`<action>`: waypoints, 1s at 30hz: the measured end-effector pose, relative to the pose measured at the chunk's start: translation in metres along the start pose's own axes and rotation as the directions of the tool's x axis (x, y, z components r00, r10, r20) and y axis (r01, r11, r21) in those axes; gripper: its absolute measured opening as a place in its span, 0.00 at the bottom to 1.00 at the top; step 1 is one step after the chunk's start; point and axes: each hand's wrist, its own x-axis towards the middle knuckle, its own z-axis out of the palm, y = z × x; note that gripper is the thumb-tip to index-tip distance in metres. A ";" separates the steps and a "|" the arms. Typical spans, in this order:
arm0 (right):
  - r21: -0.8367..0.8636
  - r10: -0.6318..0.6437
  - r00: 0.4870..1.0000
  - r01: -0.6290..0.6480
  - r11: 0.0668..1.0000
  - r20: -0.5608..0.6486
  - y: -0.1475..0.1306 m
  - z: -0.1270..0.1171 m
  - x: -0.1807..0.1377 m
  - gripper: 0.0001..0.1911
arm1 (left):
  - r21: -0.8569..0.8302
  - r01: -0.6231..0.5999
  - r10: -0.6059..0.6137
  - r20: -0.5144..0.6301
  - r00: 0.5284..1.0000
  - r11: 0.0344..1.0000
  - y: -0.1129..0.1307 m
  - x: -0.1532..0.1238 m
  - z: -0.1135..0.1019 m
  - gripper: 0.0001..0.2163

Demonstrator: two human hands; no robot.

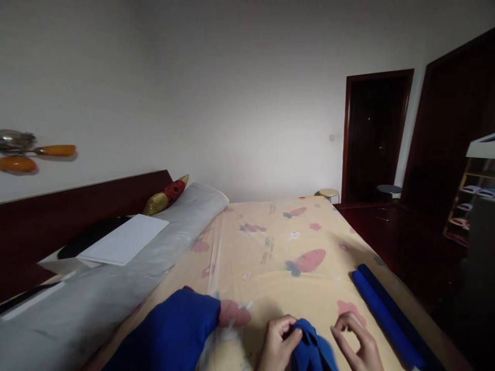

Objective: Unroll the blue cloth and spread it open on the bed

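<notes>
Left hand (pixel 279 344) pinches a blue cloth (pixel 312 350) on the bedsheet (pixel 278 242); right hand (pixel 358 348) curled just beside it.

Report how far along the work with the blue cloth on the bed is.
Done: one blue bundle lies on the bedsheet at the left. In hand: the left hand pinches a blue cloth; the right hand hovers beside it. Left: that cloth is still bunched, not laid flat.
</notes>
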 end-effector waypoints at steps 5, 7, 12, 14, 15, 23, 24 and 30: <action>0.095 0.149 0.913 -0.198 0.976 0.379 -0.019 0.007 -0.007 0.18 | 0.002 0.096 -0.096 0.057 0.994 0.995 0.001 -0.002 0.011 0.26; 0.167 0.172 0.922 -0.241 0.956 0.348 -0.024 0.009 -0.004 0.19 | 0.032 0.095 -0.098 0.125 0.987 0.995 0.000 -0.004 0.011 0.25; 0.208 0.120 0.941 -0.192 0.959 0.316 -0.033 0.007 0.004 0.21 | 0.039 0.089 -0.097 0.271 0.958 0.995 -0.016 -0.006 0.011 0.23; 0.193 0.118 0.936 -0.190 0.963 0.333 -0.034 0.006 0.003 0.21 | 0.043 0.094 -0.102 0.287 0.952 0.995 -0.020 -0.006 0.012 0.23; 0.183 0.124 0.935 -0.193 0.964 0.333 -0.034 0.006 0.003 0.21 | 0.053 0.094 -0.106 0.291 0.951 0.994 -0.020 -0.006 0.012 0.23; 0.121 0.166 0.941 -0.210 0.970 0.296 -0.030 0.006 0.000 0.21 | 0.112 0.084 -0.119 0.355 0.927 0.990 0.003 -0.015 0.009 0.25; 0.114 0.168 0.940 -0.209 0.971 0.296 -0.032 0.006 0.000 0.20 | 0.137 0.083 -0.127 0.359 0.925 0.987 0.005 -0.016 0.009 0.25; 0.059 0.138 0.942 -0.163 0.985 0.306 -0.044 0.005 0.001 0.17 | 0.210 0.058 -0.131 0.349 0.928 0.976 0.003 -0.014 0.011 0.25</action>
